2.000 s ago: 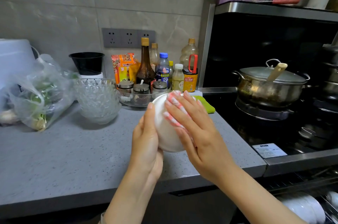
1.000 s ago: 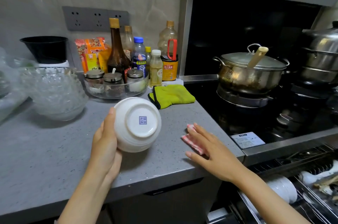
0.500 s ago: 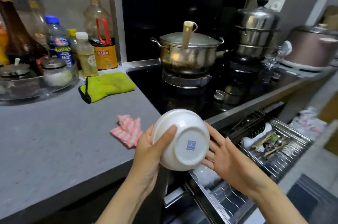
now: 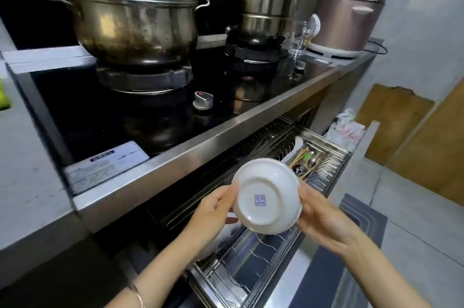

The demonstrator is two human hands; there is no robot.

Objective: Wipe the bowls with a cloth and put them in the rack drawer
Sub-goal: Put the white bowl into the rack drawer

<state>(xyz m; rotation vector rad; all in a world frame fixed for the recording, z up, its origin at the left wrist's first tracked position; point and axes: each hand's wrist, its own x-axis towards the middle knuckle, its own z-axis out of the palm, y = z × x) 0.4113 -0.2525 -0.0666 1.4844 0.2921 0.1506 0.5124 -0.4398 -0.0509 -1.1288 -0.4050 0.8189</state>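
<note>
Bowl (image 4: pixel 267 196) upside down, just above open rack drawer (image 4: pixel 251 265). Left hand (image 4: pixel 213 209) and right hand (image 4: pixel 324 217) grip opposite rims, fingers curled round. No cloth visible; wiping likely done, lowering into drawer remains.

A lidded, stained steel pot (image 4: pixel 135 23) and a stacked steel steamer (image 4: pixel 268 3) sit on the black hob's (image 4: pixel 100 116) burners; a rose-coloured rice cooker (image 4: pixel 346 23) stands beyond, a clear glass (image 4: pixel 298 41) beside it.
</note>
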